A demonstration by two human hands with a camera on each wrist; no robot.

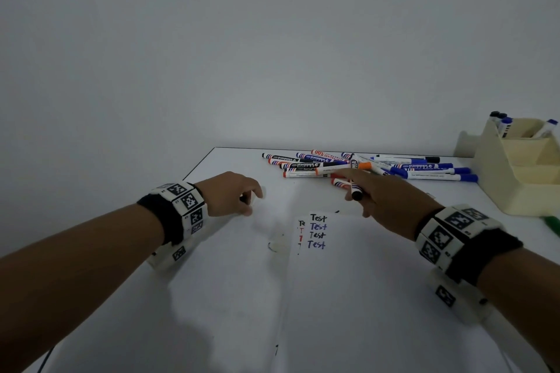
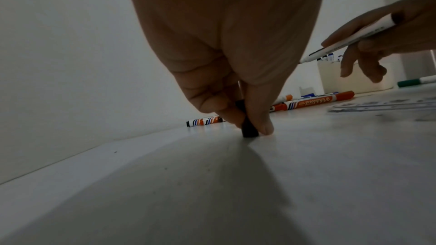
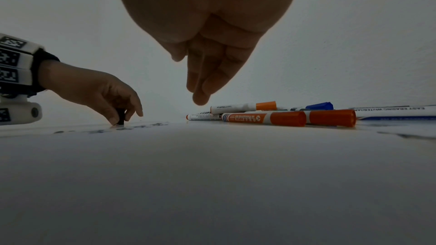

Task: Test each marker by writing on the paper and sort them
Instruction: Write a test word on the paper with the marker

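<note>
A small black marker cap (image 2: 249,128) is pinched between thumb and fingertips of the left hand (image 1: 233,194), its lower end set on the white table (image 1: 212,297) left of the paper. A white-barrelled black marker (image 1: 355,182) is held in the right hand (image 1: 391,200) between thumb and forefinger, the other fingers loosely extended downward, above the top edge of the white paper sheet (image 1: 378,297). Rows of "Test" in black and blue handwriting (image 1: 317,231) are seen on the paper near its top-left corner. A loose pile of orange, blue and black whiteboard markers (image 1: 363,166) is spread on the table beyond the paper. A cream tiered plastic organiser (image 1: 521,179) stands far right, with blue- and black-capped markers (image 1: 504,126) upright in its rear compartment. A green marker (image 1: 553,224) lies just in front of the organiser.
</note>
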